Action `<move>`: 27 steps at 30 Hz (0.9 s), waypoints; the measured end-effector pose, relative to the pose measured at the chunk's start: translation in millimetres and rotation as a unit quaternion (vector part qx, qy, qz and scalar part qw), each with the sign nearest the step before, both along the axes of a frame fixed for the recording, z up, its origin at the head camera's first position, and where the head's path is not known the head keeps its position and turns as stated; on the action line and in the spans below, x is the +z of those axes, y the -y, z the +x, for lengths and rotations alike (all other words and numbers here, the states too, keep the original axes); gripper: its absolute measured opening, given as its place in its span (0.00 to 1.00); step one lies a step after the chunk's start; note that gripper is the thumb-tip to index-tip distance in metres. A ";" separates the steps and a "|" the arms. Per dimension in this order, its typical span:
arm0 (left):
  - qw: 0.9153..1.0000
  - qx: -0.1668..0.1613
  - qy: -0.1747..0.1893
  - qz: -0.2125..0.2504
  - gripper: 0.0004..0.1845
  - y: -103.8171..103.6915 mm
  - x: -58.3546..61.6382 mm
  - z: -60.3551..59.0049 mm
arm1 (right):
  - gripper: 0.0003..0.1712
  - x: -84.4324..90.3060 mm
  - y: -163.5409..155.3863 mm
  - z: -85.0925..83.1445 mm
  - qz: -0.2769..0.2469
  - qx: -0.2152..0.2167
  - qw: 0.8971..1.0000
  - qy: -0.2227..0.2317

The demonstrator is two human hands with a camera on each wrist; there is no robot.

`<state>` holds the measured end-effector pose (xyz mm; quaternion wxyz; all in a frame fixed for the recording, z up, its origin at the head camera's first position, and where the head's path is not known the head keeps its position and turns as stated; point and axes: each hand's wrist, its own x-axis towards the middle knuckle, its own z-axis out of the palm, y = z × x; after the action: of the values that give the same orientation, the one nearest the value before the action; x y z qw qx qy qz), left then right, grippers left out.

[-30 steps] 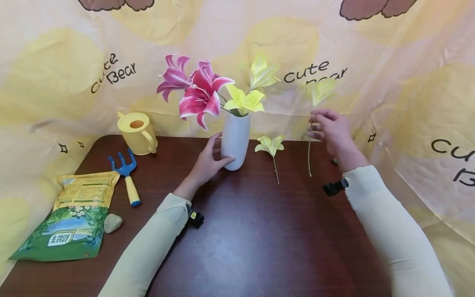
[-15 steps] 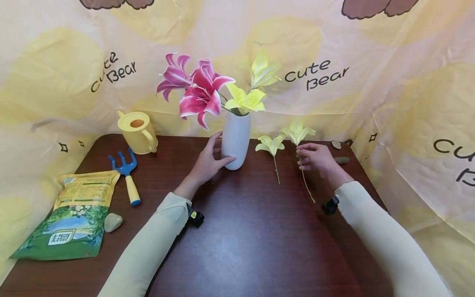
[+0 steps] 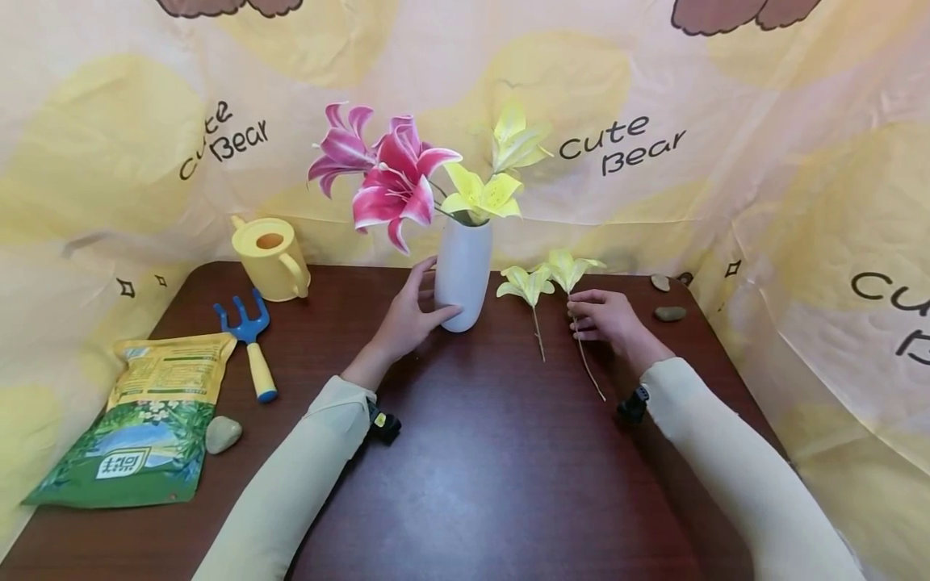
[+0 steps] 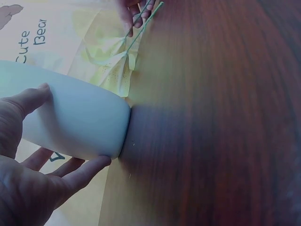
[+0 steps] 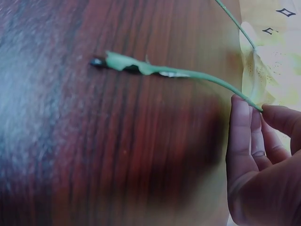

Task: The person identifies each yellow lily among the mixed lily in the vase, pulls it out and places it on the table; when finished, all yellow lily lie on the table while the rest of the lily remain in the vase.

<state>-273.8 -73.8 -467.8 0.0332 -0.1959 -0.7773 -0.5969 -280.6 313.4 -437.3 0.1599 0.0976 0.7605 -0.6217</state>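
Left hand: the left hand (image 3: 404,321) grips the tall white ceramic vase (image 3: 462,274) low on its body, thumb on one side and fingers (image 4: 80,170) curved round the other, clamped on it; the vase stands upright on the dark red-brown wooden desk (image 3: 465,484).
Right hand: the right hand (image 3: 609,316) pinches the thin green stem of a loose pale-yellow artificial lily (image 3: 568,270); fingers (image 5: 242,141) together on the stem just below the bloom. The stem tail (image 5: 141,68) hangs just above the desk or brushes it; cannot tell which.
Where the flowers are: held lily right of the vase, bloom low and near the back edge. A second loose yellow lily (image 3: 528,285) lies flat on the desk between the vase and the held one, blooms near or touching.
In the vase: two pink-and-white lilies (image 3: 388,181) and two yellow lilies (image 3: 494,173).
Step in hand (judgement): a single stem is taken up while the vase is steadied; arranging looks about midway, two stems outside the vase.
Next move calls for (judgement): raise the stem upright, bring its tip over the narrow mouth, thread it past the crowded blooms, vase held firm.
Around: yellow plastic watering can (image 3: 270,258), blue-and-yellow hand rake (image 3: 249,343), green-and-yellow printed pouch (image 3: 138,424), grey pebble (image 3: 221,433) on the left; two small stones (image 3: 668,312) at far right.
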 end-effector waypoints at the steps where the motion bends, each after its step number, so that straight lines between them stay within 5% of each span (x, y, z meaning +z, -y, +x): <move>1: 1.000 0.000 0.000 0.001 0.50 -0.1 0.3 0.1 | 0.30 -0.9 0.8 -0.7 0.005 0.000 1.000 0.000; 14: 1.000 -0.002 0.002 0.008 0.50 0.0 1.6 0.6 | 0.28 -18.5 -5.4 -7.9 0.083 -0.011 0.996 -0.035; 20: 1.000 -0.002 0.001 0.004 0.50 0.2 2.3 0.9 | 0.25 2.5 -2.7 -0.4 0.150 -0.030 0.983 -0.098; 27: 1.000 -0.004 -0.002 0.005 0.51 0.6 0.4 0.5 | 0.27 48.7 28.1 9.0 0.106 -0.032 0.975 -0.192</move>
<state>-273.3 -74.4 -467.4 0.0334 -0.1994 -0.7734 -0.6009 -271.6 285.3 -388.6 -0.0201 0.0168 0.8352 -0.5493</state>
